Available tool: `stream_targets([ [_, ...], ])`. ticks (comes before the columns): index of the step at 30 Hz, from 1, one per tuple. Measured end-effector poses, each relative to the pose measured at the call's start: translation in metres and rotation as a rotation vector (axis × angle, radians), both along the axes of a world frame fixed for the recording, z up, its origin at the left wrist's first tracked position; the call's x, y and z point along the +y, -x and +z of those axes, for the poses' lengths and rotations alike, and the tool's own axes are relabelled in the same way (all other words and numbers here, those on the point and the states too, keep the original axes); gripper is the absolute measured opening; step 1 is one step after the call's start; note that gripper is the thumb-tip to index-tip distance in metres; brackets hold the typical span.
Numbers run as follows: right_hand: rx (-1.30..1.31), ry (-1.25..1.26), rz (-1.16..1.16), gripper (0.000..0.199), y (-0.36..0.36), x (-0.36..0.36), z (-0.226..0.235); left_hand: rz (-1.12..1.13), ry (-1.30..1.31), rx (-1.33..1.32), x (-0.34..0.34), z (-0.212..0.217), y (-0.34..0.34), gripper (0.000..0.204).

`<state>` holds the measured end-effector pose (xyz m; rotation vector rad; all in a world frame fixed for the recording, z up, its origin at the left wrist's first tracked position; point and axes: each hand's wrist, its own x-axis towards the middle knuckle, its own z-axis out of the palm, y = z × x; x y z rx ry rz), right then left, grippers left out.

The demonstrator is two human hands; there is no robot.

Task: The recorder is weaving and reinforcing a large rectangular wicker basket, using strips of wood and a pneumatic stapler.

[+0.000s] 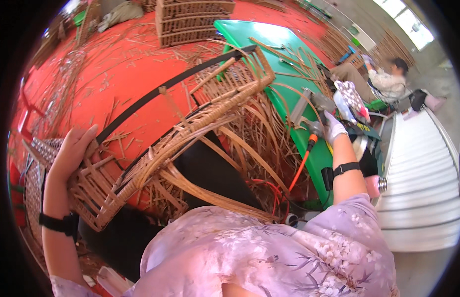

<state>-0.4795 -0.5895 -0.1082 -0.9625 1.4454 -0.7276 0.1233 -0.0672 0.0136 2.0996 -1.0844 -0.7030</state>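
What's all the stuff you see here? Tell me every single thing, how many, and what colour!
Woven frame: one, brown, across the front
Black strip: one, black, along the frame's far side
Thin strips: many, brown, over floor and table
Floor: one, red, left and far side
Stack: one, brown, top
Table: one, green, right of middle
Tool: one, greyish, by right hand
Hose: one, orange, below the tool
Bottle: one, pink, beside right arm
Ribbed panel: one, white, far right
Other person: one, pale top, upper right
Small clutter: too blurred to count
Shirt: one, lilac, bottom
Left hand: one, bare, holding the frame
Right hand: one, white-gloved, over table
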Motion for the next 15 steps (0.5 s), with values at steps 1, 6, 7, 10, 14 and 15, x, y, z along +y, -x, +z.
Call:
stream_targets([
  [1, -0.056, 0.034, 0.078, 0.051, -0.008, -0.005, -0.008, 0.014, -0.017, -0.033, 0.002, 0.000, 0.001, 0.050],
  [6, -0.171, -0.263, 0.142, 0.068, -0.024, -0.019, -0.002, -0.064, -0.056, -0.062, 0.000, 0.018, 0.010, 0.050],
  [7, -0.158, -0.277, 0.187, 0.068, -0.022, -0.011, -0.001, -0.092, -0.099, 0.029, -0.010, 0.022, 0.014, 0.049],
  [10, -0.234, -0.158, 0.161, 0.051, -0.026, -0.003, 0.017, -0.077, -0.087, -0.043, -0.003, 0.025, 0.014, 0.048],
  [14, -0.181, 0.024, -0.019, 0.035, -0.075, 0.039, 0.048, -0.032, -0.089, 0.006, 0.003, 0.024, 0.014, 0.052],
  [15, -0.175, 0.036, -0.011, 0.035, -0.073, 0.033, 0.052, -0.029, -0.105, 0.036, 0.003, 0.023, 0.013, 0.052],
])
